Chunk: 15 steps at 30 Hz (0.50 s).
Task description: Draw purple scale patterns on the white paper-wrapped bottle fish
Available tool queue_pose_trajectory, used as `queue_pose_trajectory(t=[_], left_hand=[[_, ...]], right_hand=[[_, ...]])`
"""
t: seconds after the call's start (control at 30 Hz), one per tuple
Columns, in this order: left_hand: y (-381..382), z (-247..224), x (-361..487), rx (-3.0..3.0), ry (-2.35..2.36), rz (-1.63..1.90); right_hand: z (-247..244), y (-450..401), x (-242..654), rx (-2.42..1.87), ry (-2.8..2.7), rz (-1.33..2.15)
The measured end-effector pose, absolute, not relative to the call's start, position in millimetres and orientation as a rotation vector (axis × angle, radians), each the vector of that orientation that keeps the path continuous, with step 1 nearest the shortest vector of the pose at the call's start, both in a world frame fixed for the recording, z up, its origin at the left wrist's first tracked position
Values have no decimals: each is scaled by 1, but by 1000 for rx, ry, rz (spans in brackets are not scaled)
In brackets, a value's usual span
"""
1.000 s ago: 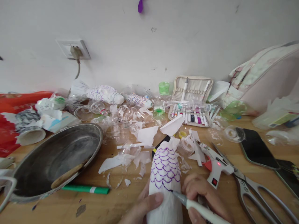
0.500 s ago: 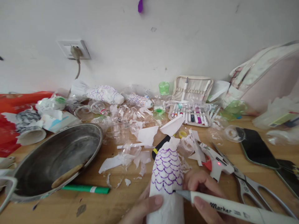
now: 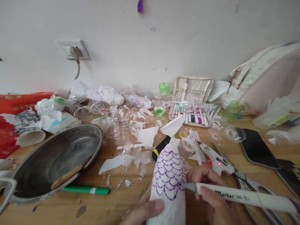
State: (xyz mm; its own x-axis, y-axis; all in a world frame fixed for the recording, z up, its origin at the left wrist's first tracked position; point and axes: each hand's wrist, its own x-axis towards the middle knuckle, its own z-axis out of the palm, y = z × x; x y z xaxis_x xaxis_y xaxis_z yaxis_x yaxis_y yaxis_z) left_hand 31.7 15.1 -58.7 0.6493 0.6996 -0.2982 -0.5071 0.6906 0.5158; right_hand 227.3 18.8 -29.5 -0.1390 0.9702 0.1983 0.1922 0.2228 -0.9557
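A white papered fish shape point(image 3: 167, 187) with rows of purple scale outlines lies at the bottom centre, its narrow end pointing away from me. My left hand point(image 3: 146, 209) grips its lower left side, thumb on top. In my right hand point(image 3: 212, 190) is a white marker point(image 3: 241, 195) with a grey collar, its dark tip touching the fish's right side at the edge of the scales. The fish's lower part is plain white.
A metal basin point(image 3: 61, 159) stands left, with a green marker point(image 3: 86, 189) before it. Scissors point(image 3: 255, 187), a glue gun point(image 3: 217, 161) and a phone point(image 3: 257, 148) lie right. Behind are paper scraps, a marker case point(image 3: 193, 86) and two decorated fish shapes point(image 3: 105, 94).
The marker tip has moved up and right to the fish's right edge, my right hand with it. One more purple scale curve shows at the lower edge of the pattern.
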Motion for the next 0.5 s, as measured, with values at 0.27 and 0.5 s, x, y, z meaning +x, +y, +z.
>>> queue_pose_trajectory(t=[0.27,0.5], left_hand=[[11,-58,35,350,539,746],[13,-53,35,360,526,748]], right_hand=[[-29,15,222,-1203,-1626,902],[-30,13,215,-1153,-1438,905]])
